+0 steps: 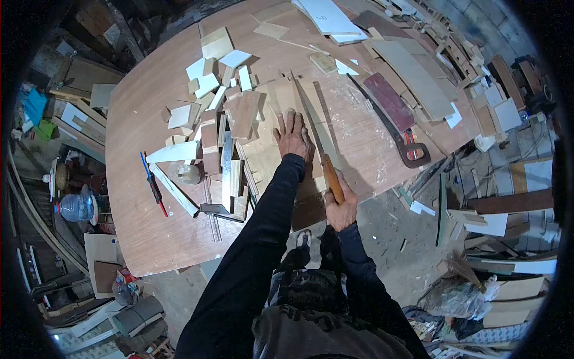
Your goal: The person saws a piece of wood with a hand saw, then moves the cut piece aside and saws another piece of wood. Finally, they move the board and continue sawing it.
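On the counter (143, 107), far left: slim blue-and-red tool (153, 188), well apart from both hands. Next to the right: heap of pale offcuts (209, 78) and steel rule (226, 158), just left of the left forearm.

Centre: left hand (293, 139) open, palm down, fingers spread, pressed flat on the pale board (266, 149); grips nothing. Just right of it: handsaw (305, 105), blade laid along the board close beside the little-finger side, tip pointing away from the body. Wooden handle near the counter's near edge, enclosed by the right hand (342, 206), which is closed in a full fist round it and sits right of the left hand and nearer the body. Farther right: second saw (405, 157) with black handle, lying flat, apart from both hands.

Hard to make out: blade teeth, any cut line, and whether blade and left hand actually touch. Lower end of the handle hidden inside the fist. Part of the board hidden under the left sleeve.

Left arm extended nearly straight, dark sleeve down to the wrist. Right arm bent, elbow close to the torso, wrist at the counter edge.
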Tool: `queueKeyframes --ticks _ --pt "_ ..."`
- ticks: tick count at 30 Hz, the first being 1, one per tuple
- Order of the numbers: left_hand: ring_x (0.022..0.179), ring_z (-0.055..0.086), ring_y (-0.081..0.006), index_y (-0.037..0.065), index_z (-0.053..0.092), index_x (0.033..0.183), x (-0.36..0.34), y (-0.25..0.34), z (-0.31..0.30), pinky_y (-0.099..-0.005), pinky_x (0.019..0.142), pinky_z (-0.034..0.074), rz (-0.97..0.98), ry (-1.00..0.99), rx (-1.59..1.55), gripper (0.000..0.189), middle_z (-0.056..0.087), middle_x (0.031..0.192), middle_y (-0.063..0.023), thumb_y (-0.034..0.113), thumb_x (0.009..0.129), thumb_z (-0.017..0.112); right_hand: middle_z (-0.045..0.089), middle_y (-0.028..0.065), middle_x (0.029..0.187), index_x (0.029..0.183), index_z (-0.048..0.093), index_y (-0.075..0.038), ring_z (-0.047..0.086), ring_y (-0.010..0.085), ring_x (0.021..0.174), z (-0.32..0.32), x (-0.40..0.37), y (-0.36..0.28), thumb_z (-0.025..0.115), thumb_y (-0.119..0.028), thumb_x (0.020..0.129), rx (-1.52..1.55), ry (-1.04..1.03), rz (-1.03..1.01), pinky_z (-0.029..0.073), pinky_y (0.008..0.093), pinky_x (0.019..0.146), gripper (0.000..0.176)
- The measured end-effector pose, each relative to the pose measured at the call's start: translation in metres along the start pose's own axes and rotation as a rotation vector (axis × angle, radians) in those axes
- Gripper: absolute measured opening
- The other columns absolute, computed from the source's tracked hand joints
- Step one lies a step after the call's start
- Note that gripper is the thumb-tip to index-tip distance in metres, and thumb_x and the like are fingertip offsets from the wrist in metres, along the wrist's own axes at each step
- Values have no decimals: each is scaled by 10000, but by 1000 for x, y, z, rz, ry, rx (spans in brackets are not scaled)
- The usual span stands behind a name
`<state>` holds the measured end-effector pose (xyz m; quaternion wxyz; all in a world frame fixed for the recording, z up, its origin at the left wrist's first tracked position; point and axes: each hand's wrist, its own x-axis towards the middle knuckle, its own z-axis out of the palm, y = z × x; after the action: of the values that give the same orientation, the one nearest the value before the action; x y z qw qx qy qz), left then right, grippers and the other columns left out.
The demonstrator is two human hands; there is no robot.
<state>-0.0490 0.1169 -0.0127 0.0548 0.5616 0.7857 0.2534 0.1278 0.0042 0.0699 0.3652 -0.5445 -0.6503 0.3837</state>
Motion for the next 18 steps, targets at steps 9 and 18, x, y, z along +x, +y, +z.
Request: queueKeyframes --ticks 9,18 --pt "1437 209 -270 233 450 1401 -2 7 0 -679 1084 113 -128 50 24 506 295 1535 33 138 904 482 653 212 1032 1366 484 -97 651 303 893 -16 -25 -14 563 64 732 -14 -79 156 491 337 841 659" --pt "1439 205 -230 289 458 1397 -5 -1 16 -747 1035 18 -139 105 46 530 286 1539 82 153 887 493 642 165 902 1341 502 -91 600 212 705 -46 -115 3 533 13 738 28 -58 202 503 303 682 613"
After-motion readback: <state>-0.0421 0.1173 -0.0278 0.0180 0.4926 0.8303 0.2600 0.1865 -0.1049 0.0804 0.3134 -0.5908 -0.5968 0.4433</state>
